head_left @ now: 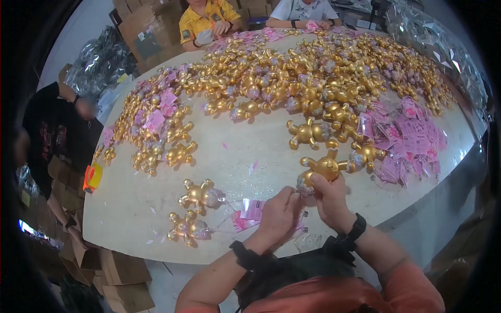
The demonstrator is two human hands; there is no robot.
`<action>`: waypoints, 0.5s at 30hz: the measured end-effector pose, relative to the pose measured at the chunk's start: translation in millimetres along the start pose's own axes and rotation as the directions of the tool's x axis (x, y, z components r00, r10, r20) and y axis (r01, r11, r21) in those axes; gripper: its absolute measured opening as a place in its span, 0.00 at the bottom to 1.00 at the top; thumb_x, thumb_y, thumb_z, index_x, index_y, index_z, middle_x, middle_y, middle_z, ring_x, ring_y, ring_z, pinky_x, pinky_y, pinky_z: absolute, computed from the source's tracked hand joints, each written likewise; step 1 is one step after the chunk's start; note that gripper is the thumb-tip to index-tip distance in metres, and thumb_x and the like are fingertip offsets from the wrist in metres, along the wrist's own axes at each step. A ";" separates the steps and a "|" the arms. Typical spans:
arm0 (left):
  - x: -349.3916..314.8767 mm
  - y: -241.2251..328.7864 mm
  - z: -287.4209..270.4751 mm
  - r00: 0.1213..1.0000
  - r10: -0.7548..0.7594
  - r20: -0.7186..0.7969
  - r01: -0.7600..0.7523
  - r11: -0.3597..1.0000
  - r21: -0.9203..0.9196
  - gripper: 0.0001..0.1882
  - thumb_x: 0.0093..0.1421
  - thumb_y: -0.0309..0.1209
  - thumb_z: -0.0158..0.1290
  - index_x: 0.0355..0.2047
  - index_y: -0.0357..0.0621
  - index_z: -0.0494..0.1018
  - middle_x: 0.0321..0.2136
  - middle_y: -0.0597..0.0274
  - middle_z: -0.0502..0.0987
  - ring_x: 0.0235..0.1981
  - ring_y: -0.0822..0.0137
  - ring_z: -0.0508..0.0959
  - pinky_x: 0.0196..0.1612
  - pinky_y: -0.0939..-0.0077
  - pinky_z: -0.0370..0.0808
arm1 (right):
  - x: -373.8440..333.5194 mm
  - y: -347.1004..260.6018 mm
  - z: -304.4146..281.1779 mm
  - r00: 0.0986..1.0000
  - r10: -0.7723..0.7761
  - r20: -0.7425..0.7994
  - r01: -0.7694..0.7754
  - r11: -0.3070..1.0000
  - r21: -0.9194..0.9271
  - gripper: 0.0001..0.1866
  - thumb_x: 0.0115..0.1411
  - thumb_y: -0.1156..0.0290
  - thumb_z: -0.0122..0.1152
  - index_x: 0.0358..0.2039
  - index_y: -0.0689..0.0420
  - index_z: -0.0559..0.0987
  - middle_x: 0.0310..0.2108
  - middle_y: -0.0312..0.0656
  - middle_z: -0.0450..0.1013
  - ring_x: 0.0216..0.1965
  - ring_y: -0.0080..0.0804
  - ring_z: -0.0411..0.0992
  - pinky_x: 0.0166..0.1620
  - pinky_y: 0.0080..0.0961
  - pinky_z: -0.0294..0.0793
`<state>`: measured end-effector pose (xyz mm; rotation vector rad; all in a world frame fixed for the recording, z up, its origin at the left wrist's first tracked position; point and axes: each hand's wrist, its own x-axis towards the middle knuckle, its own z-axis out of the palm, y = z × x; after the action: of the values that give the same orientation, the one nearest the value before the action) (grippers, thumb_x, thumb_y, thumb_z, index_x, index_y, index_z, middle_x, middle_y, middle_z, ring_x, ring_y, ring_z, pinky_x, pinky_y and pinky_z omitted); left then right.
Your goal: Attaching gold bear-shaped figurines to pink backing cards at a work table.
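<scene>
A shiny gold bear-shaped figure [324, 166] with a clear, glittery end is in my right hand [332, 202], thumb pressed on its body. Close beside it, my left hand [277, 213] is closed in a pinch at the glittery end; what it pinches is too small to make out. Two more gold figures, an upper one [197, 195] and a lower one [183, 228], lie left of my hands. Thin strings run from them toward a pale pink printed card [252, 209] beside my left hand. Clear plastic wrap [309, 241] lies at the table edge by my wrists.
A big heap of gold figures [250, 78] covers the far side of the pale table [130, 208]. Pink cards [409, 138] pile up at right. An orange-and-yellow tape roll [92, 178] sits at the left edge. Two people sit across; another person [47, 125] stands left near cardboard boxes [122, 268].
</scene>
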<state>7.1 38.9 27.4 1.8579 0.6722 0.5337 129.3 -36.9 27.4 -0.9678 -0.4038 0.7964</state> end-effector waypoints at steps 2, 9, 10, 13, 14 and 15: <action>-1.0 -1.4 1.3 1.000 -0.002 -0.007 0.002 0.997 -0.081 0.12 0.65 0.34 0.44 0.38 0.39 0.71 0.26 0.45 0.76 0.29 0.49 0.78 0.33 0.62 0.73 | 2.5 0.5 -3.8 1.000 -0.018 0.014 0.018 0.998 -0.056 0.12 0.56 0.73 0.60 0.40 0.63 0.74 0.34 0.38 0.74 0.33 0.22 0.73 0.37 0.22 0.74; -5.5 -1.9 2.6 0.999 0.039 0.015 -0.040 0.999 0.024 0.10 0.64 0.33 0.46 0.39 0.40 0.72 0.26 0.46 0.77 0.28 0.50 0.78 0.31 0.62 0.73 | 4.2 5.7 -7.9 0.999 0.020 0.035 -0.018 0.998 -0.054 0.13 0.57 0.71 0.59 0.41 0.62 0.73 0.33 0.38 0.74 0.33 0.23 0.73 0.38 0.23 0.74; -5.5 -2.7 4.3 0.998 0.056 0.000 -0.056 0.998 0.024 0.10 0.64 0.32 0.46 0.39 0.40 0.71 0.26 0.46 0.77 0.28 0.49 0.78 0.31 0.62 0.73 | 4.5 8.4 -5.9 0.999 0.028 0.018 -0.028 1.000 0.002 0.13 0.57 0.72 0.58 0.42 0.62 0.72 0.33 0.38 0.74 0.33 0.23 0.73 0.38 0.23 0.74; -5.6 -9.4 6.1 0.995 0.101 -0.005 -0.099 0.984 0.148 0.09 0.63 0.32 0.46 0.38 0.40 0.71 0.25 0.46 0.76 0.27 0.46 0.77 0.29 0.58 0.72 | 4.4 12.1 -3.3 0.996 0.083 -0.042 -0.078 0.991 0.105 0.12 0.58 0.73 0.56 0.42 0.62 0.71 0.34 0.38 0.73 0.34 0.25 0.73 0.39 0.25 0.74; -4.7 -9.8 6.4 0.993 0.115 -0.010 -0.112 0.983 0.147 0.09 0.63 0.32 0.46 0.37 0.41 0.70 0.24 0.46 0.76 0.27 0.45 0.77 0.29 0.57 0.72 | 4.2 12.0 -2.5 0.992 0.107 -0.063 -0.098 0.987 0.129 0.12 0.59 0.74 0.55 0.42 0.62 0.71 0.34 0.38 0.73 0.34 0.25 0.73 0.39 0.25 0.74; -3.9 -10.4 7.1 0.992 0.127 -0.017 -0.123 0.982 0.145 0.08 0.63 0.32 0.46 0.37 0.41 0.70 0.24 0.46 0.75 0.27 0.45 0.77 0.29 0.56 0.71 | 3.9 11.9 -2.0 0.991 0.118 -0.062 -0.108 0.985 0.137 0.11 0.59 0.74 0.55 0.42 0.61 0.71 0.34 0.38 0.73 0.34 0.25 0.72 0.39 0.25 0.74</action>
<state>6.7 34.6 15.0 2.0416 0.6281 0.6052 128.2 -31.3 16.1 -0.8967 -0.2334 0.8787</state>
